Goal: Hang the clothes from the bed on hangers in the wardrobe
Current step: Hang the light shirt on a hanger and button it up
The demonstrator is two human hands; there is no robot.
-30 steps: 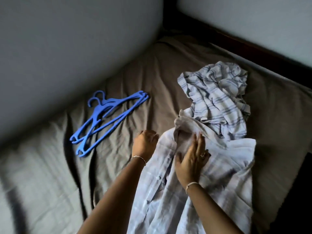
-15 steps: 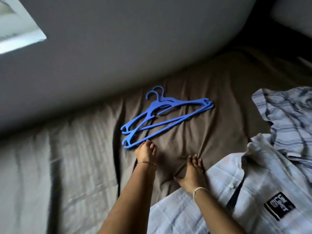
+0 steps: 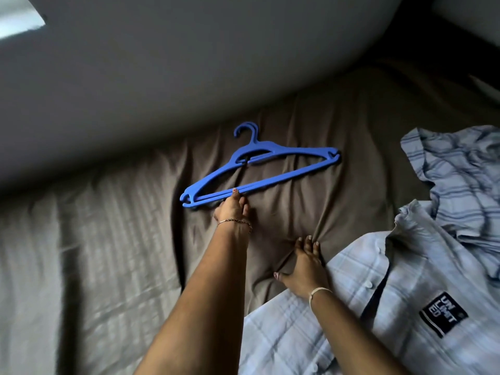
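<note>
Left hand (image 3: 232,210) reached blue plastic hangers (image 3: 273,148), creased brown sheet (image 3: 311,207)

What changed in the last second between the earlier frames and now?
The left hand left the checked shirt's collar, reached forward-left and now touches the blue hangers' lower bars; no clear grip yet. The right hand also came off the collar and rests flat on the brown sheet beside that shirt. Unchanged: the hangers lie stacked on the bed, the striped shirt beyond the checked one.
</note>
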